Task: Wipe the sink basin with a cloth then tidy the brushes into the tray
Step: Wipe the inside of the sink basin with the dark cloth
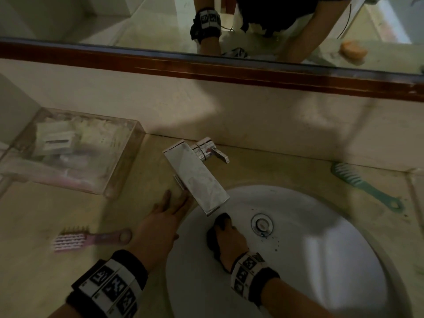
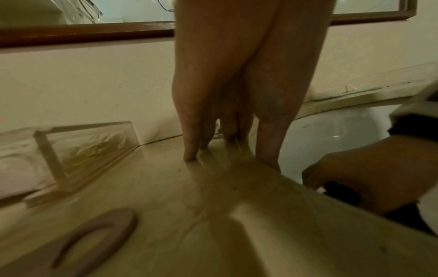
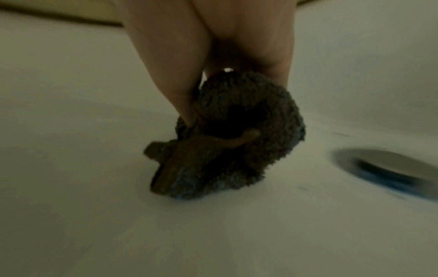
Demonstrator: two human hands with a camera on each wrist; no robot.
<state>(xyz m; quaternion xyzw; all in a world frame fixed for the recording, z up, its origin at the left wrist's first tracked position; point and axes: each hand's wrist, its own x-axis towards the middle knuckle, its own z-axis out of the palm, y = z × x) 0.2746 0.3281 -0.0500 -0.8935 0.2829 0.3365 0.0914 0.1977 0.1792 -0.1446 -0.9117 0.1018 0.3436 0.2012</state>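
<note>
While right hand (image 1: 231, 239) fingers (image 3: 166, 75) clamp the cloth (image 3: 237, 131) against the sink basin (image 1: 321, 249), left hand (image 1: 160, 221) lies flat on the surface (image 1: 46, 226); wiping step, next sweep past drain (image 1: 262, 223) right of fingers.

This is a home bathroom, at the washstand. A round white sink (image 1: 344, 260) is set into a beige stone counter (image 1: 57, 214), with a metal drain (image 1: 262, 223) in its bottom and a square chrome tap (image 1: 197, 177) standing at its back edge. Above the low splashback runs a mirror (image 1: 137, 24) in a dark wooden frame, reflecting tiled walls and a person bending over the counter. Personal grooming things lie about: a pink brush (image 1: 75, 241) left of the sink, a green comb (image 1: 364, 184) to its right, and a clear tray (image 1: 124, 171) of small toiletries against the wall. The light is dim and yellowish.
</note>
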